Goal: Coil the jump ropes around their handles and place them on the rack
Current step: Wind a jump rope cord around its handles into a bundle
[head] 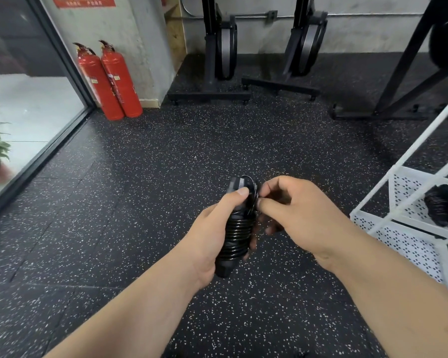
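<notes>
A black jump rope (237, 233) is wound in tight coils around its black handles, held upright over the floor. My left hand (212, 233) grips the bundle around its middle, thumb pressed near the top. My right hand (298, 210) pinches the last loop of the cord at the top of the handles with thumb and forefinger. The white perforated metal rack (409, 239) stands at the right edge. Another coiled black jump rope (442, 208) lies on one of its shelves.
Two red fire extinguishers (109, 81) stand by the wall at the back left, beside a glass door. Black machine stands (217, 60) line the far wall, and a black frame (404, 81) is at the back right. The floor is speckled black rubber.
</notes>
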Available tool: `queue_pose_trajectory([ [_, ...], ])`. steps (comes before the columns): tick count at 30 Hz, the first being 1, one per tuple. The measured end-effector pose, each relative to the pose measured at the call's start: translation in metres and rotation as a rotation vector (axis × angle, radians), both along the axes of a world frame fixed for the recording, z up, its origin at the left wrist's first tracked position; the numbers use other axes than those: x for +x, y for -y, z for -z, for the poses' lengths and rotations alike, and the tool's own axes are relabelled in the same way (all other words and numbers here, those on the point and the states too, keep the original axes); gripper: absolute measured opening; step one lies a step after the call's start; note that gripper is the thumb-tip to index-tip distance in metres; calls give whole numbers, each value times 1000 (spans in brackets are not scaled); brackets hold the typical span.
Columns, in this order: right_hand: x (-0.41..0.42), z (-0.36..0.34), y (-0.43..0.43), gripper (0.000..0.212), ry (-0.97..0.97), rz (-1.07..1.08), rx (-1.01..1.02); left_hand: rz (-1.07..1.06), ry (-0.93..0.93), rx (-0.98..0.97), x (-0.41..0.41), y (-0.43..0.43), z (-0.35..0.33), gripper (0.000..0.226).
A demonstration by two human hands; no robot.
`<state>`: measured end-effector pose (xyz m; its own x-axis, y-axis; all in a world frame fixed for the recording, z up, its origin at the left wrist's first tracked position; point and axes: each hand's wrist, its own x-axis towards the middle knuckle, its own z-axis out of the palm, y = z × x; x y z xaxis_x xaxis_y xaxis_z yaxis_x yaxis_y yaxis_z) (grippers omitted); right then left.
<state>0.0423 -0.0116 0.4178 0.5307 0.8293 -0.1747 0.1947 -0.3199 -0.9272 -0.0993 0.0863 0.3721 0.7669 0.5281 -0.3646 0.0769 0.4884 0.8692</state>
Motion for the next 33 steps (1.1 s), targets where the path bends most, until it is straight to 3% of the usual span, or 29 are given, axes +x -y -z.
queue_pose_trajectory([
  [5,-16,5,-3,10,-21,176,86,-26,19,-53,2,2,-2,55],
  [9,-29,7,-4,19,-82,263,216,-59,10,-162,4,4,0,66],
  [13,-47,10,-2,28,144,188,231,-114,29,-213,6,-6,8,64],
  [16,-44,12,-3,26,174,154,244,-133,27,-188,6,-10,9,64],
  [18,-37,11,-5,21,-59,170,288,-112,33,-153,4,-12,7,60],
  [21,-31,11,-10,15,-730,183,312,-93,14,-119,1,-10,5,67],
  [23,-32,10,-13,16,-976,180,316,-121,-19,-86,2,-10,5,63],
  [25,-44,4,-13,14,-844,204,253,-191,-73,-26,3,-11,8,60],
  [29,-91,0,-1,12,27,83,58,-279,-104,60,7,-11,9,51],
  [31,-101,0,4,7,157,12,46,-290,-118,113,10,-12,6,44],
  [33,-94,-2,4,6,166,-4,77,-278,-131,133,9,-13,5,43],
])
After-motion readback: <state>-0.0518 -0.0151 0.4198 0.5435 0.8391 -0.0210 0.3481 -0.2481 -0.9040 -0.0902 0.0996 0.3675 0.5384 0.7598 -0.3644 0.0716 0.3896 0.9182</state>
